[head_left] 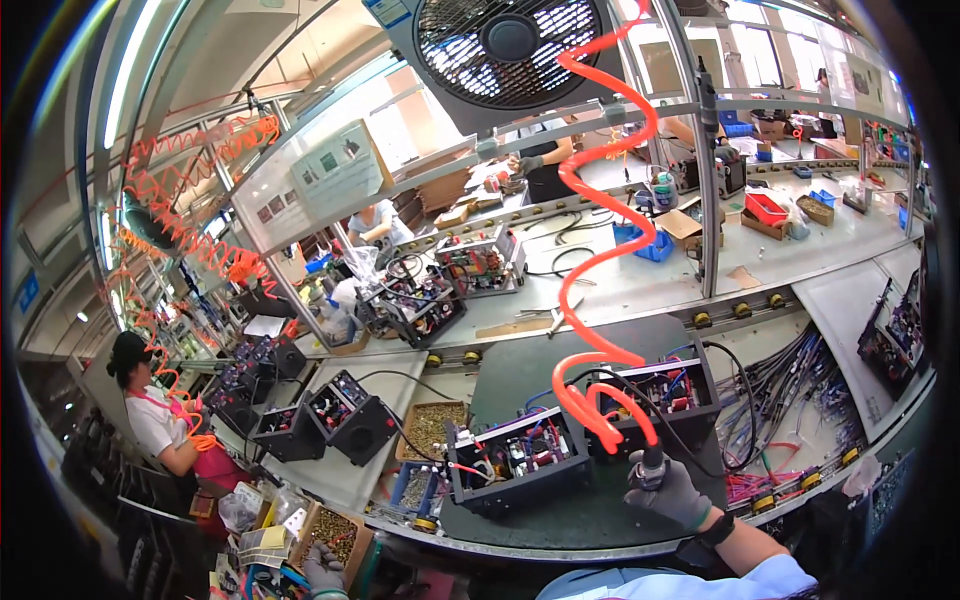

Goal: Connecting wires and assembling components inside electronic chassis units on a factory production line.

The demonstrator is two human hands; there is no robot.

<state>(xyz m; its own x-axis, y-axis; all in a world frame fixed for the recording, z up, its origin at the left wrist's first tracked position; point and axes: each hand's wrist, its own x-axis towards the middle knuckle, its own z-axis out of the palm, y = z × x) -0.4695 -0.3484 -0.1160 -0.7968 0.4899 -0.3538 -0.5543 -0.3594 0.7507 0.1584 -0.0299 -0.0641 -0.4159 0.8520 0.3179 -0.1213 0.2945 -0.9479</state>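
Note:
My right hand [668,492], in a grey glove, is closed around a dark air screwdriver [652,458]. A coiled red-orange air hose [605,270] runs up from the tool. Just left of it, a black open-topped electrical unit [520,458] with circuit boards and wires sits on the dark work mat [600,525]. Behind the tool, a second open unit [655,388] stands on the same mat. Low on the left, my gloved left hand [322,570] reaches into a box of brass-coloured screws [335,530]. Its fingers look drawn together; anything between them is too small to make out.
More open units [350,420] stand on the line at left, near a co-worker [165,410]. Bundled cables [800,400] lie at right. A small-parts tray [432,428] sits beside the mat. A large fan [510,40] hangs overhead, and a metal post [710,190] rises behind the bench.

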